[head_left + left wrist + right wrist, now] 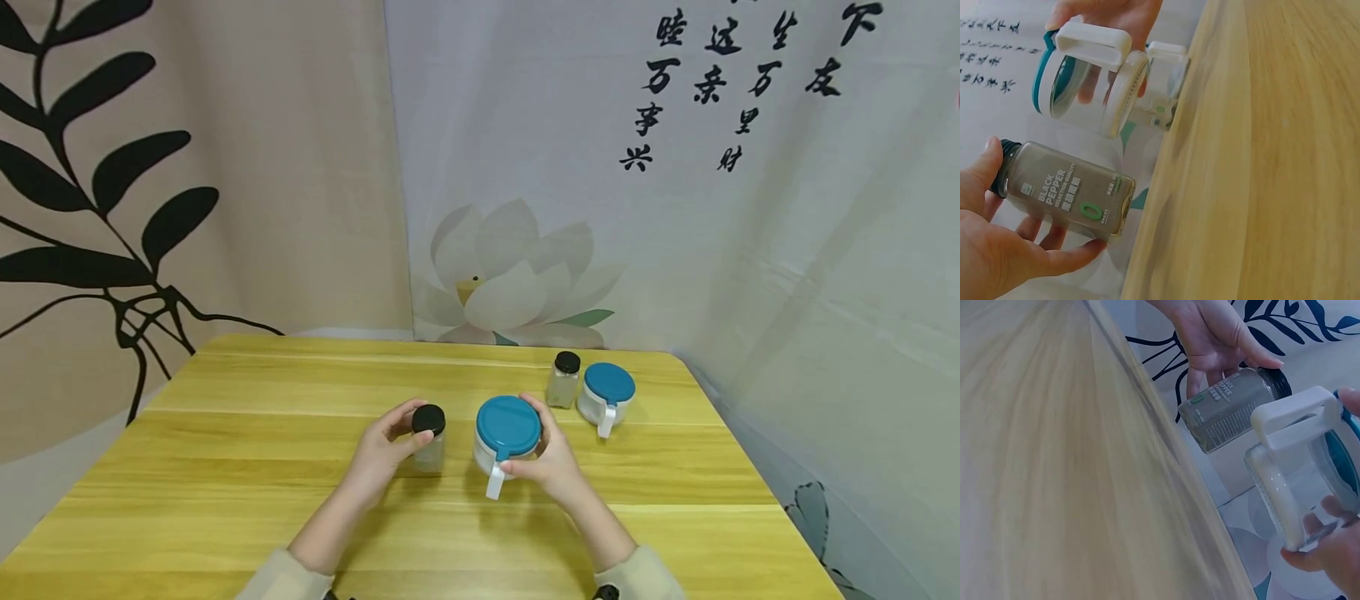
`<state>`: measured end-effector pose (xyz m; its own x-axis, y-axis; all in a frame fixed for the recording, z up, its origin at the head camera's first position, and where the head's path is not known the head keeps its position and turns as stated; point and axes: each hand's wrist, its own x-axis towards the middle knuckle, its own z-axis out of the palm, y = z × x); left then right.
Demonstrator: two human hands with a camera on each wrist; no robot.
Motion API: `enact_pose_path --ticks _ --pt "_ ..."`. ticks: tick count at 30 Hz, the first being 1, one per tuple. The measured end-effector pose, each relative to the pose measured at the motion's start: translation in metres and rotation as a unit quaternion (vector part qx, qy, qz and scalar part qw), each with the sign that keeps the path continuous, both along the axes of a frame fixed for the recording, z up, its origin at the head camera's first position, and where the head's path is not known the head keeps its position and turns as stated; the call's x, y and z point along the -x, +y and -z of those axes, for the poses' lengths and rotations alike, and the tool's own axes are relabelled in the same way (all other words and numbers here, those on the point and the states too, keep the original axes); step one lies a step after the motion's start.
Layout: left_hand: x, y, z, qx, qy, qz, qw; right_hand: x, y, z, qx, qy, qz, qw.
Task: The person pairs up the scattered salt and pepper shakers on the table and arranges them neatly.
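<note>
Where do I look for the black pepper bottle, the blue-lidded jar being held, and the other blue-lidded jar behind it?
Black pepper bottle (1066, 190): left wrist view, on its labelled side.
Held blue-lidded jar (508, 433): head view, on its lid.
Other blue-lidded jar (608, 387): head view, on its lid.

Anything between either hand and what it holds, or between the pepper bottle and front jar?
Nothing visible. The left hand grips the pepper bottle and the right hand holds the front jar; nothing shows in the gap between those two. The second bottle and rear jar stand farther back, to the right.
</note>
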<state>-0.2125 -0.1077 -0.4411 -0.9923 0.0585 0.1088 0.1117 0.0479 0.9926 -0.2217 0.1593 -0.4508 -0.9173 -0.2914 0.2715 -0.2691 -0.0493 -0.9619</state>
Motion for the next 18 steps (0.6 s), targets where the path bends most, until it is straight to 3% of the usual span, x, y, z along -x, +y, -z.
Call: enact_pose_path --ticks 18 --pt "-0.006 -0.018 -0.001 -0.004 -0.003 -0.002 1.0000 0.005 -0.018 0.002 0.016 0.012 -0.051 0.998"
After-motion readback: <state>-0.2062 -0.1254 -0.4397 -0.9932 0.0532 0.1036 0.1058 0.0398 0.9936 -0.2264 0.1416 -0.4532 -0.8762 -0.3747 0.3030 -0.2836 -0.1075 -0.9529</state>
